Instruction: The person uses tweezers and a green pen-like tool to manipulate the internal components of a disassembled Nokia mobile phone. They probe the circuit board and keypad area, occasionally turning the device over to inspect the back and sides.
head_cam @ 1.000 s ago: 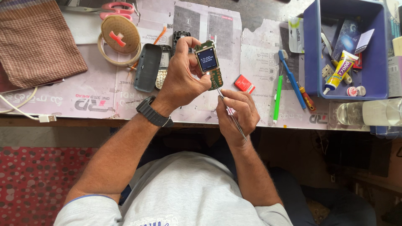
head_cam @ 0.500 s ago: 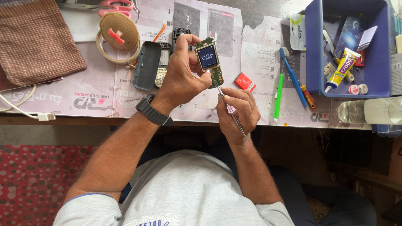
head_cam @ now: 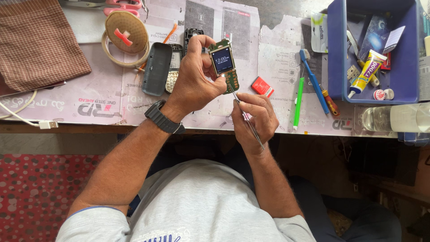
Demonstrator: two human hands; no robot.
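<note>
My left hand (head_cam: 195, 78) grips a bare phone circuit board (head_cam: 225, 65) with a small lit screen, lifted a little above the workbench. A black watch sits on that wrist. My right hand (head_cam: 253, 120) pinches thin metal tweezers (head_cam: 244, 116), whose tip touches the green lower part of the board just under the screen. Left of my left hand lie a dark phone back cover (head_cam: 156, 69) and a keypad piece (head_cam: 174, 71) on the paper-covered bench (head_cam: 89, 94).
A blue bin (head_cam: 405, 54) at the right holds a glue tube (head_cam: 367, 74) and small parts. A green pen (head_cam: 298, 103), a blue toothbrush (head_cam: 313, 80), a screwdriver, a small red box (head_cam: 262, 86), a tape roll (head_cam: 125, 33), a brown cloth (head_cam: 36, 42), a white cable and a clear bottle (head_cam: 394, 117) lie around.
The board and both hands have stayed almost still; the tweezers' tip has crept slightly up against the board below the screen.
</note>
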